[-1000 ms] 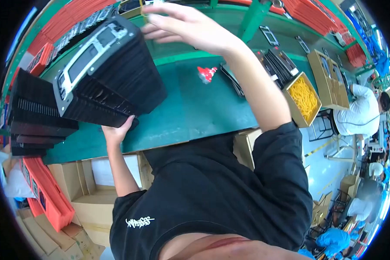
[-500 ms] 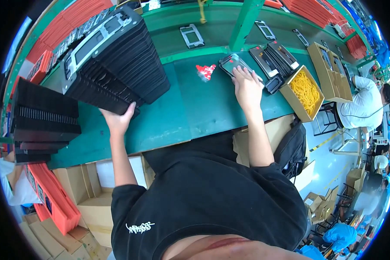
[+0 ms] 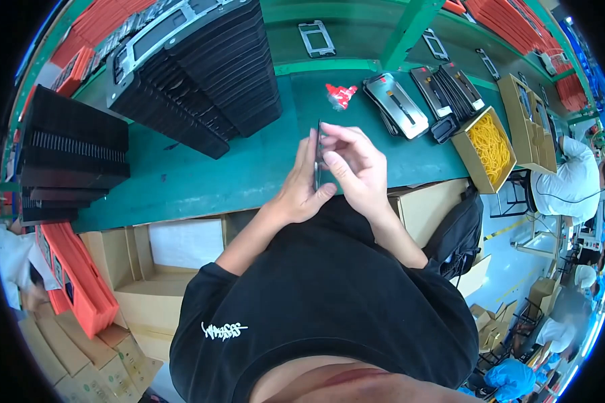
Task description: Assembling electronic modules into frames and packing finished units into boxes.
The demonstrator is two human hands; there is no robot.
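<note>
One thin panel (image 3: 318,161), edge-on — face indistinct | left hand (image 3: 297,188) grasping it | right hand (image 3: 359,168): grip unclear

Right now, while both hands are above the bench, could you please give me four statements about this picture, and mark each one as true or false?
1. A thin dark panel is between the left hand and the right hand. True.
2. The yellow bands are spilled over the green bench. False: they lie inside an open cardboard box.
3. The red-and-white item lies left of the silver panels. True.
4. The tall black stack stands right of both hands. False: it stands to their left.
</note>
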